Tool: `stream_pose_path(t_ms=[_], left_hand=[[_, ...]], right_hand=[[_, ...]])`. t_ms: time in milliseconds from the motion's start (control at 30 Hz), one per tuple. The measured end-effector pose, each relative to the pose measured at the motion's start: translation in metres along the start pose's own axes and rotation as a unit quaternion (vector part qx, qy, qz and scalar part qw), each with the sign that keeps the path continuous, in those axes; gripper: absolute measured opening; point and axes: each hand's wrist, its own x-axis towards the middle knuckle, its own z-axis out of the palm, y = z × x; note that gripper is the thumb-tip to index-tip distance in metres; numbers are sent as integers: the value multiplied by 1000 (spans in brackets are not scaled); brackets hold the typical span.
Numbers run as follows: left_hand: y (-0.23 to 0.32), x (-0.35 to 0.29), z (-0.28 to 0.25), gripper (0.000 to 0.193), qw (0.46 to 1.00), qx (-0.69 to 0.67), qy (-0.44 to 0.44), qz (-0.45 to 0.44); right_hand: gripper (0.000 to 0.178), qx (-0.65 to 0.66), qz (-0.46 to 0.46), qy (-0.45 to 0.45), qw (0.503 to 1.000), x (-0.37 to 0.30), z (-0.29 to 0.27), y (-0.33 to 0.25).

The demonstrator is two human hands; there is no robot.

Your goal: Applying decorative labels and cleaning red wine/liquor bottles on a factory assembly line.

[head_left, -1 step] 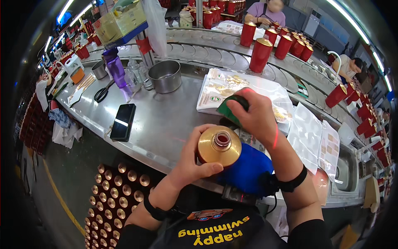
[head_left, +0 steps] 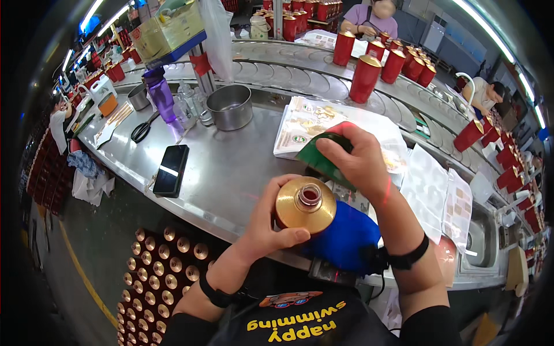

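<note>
In my left hand (head_left: 262, 222) is a bottle (head_left: 294, 214) with a gold shoulder and an open neck; its fingers and thumb wrap round the sides. Little of the bottle's red body shows from above. A green scraper (head_left: 324, 158), flat and thin, is pinched in my right hand (head_left: 359, 158), just beyond the bottle and apart from its neck. Behind that hand lies a stack of printed sheets (head_left: 317, 118) with gold designs. A blue cloth-like thing (head_left: 346, 233) rests by the table edge, right of the bottle.
On the metal table (head_left: 216, 167) are a black phone (head_left: 171, 170), a steel pot (head_left: 229, 109), scissors (head_left: 143, 128) and a purple bottle (head_left: 160, 98). Red bottles (head_left: 366, 78) stand along a conveyor (head_left: 277, 72). A sink (head_left: 482, 236) is at right; gold-topped bottles (head_left: 164, 277) stand below left. Co-workers sit beyond.
My right hand has shifted slightly right and the green scraper has turned, showing more of its face. Red bottles on the conveyor have moved a little. My left hand still holds its bottle.
</note>
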Motion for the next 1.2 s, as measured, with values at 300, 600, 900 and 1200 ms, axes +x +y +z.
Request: stream_pose_path(t_ms=[300, 600, 900, 1200], left_hand=[[2, 8, -13, 97, 997, -43, -53, -45], [4, -2, -2, 90, 999, 37, 14, 4], [4, 4, -11, 86, 998, -43, -24, -33], [3, 12, -21, 86, 995, -61, -67, -49]], right_hand=[[22, 75, -70, -142, 984, 4, 4, -3], [25, -39, -25, -33, 998, 2, 6, -4], [28, 80, -30, -94, 992, 10, 9, -1], [25, -99, -48, -48, 993, 15, 9, -4]])
